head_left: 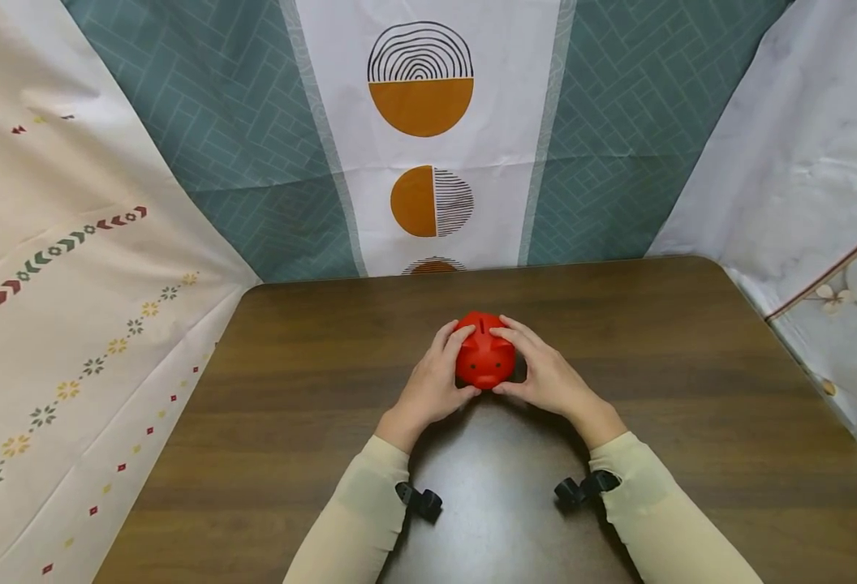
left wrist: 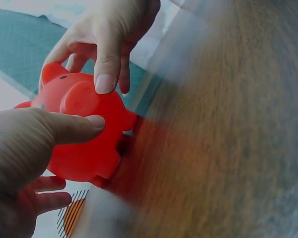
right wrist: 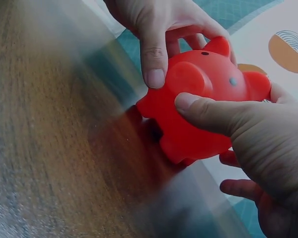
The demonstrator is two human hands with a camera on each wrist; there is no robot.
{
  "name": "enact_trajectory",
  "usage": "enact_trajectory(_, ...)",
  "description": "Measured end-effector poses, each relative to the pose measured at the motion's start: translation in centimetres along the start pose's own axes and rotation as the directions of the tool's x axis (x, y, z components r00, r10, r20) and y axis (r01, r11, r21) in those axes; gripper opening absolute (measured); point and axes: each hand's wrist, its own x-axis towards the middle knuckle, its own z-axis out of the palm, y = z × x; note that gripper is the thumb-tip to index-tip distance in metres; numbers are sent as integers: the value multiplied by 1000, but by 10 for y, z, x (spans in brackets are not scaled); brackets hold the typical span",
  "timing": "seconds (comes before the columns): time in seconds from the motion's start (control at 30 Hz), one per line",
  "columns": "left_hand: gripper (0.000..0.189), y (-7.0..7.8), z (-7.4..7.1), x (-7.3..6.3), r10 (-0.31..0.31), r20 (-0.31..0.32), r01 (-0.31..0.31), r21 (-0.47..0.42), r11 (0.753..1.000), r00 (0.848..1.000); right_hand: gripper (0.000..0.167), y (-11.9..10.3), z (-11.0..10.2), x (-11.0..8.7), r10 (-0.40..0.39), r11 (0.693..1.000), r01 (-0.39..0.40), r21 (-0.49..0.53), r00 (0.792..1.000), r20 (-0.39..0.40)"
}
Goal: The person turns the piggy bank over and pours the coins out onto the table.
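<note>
A red piggy bank (head_left: 484, 357) with a coin slot on its back stands at the middle of the wooden table, its snout toward the person. My left hand (head_left: 432, 381) grips it from the left, thumb below the snout and fingers curled over the side. From the other side my right hand (head_left: 549, 375) holds it the same way, fingertips near the slot. In the left wrist view the piggy bank (left wrist: 84, 129) shows its snout between both thumbs. Its feet meet or nearly meet the tabletop in the right wrist view, where the piggy bank (right wrist: 198, 119) appears tilted with the camera.
The brown wooden table (head_left: 312, 357) has rounded far corners. Behind it hangs a teal and white curtain (head_left: 428, 146) with orange circles. Patterned cloth (head_left: 107, 268) lines the left and pale cloth (head_left: 786, 186) the right. Black wrist cameras (head_left: 428, 504) sit on both sleeves.
</note>
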Motion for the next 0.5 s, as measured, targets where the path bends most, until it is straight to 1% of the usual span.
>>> enact_trajectory(0.1,96,1,-1,1,1,7,-1,-5,1000,1000,89,1,-1,-1,7,1000,-7,7,1000,0)
enact_trajectory(0.3,97,1,-5,1,-6,20,7,-49,999,1000,97,2,-4,-1,15,998,-15,63,1000,3)
enact_trajectory(0.4,97,0,-7,2,3,18,-2,-52,999,1000,99,1,-5,0,14,996,-14,89,1000,8)
enact_trajectory(0.5,100,-1,-9,2,27,11,-26,-72,997,1000,98,0,-7,0,21,993,-22,117,1000,13)
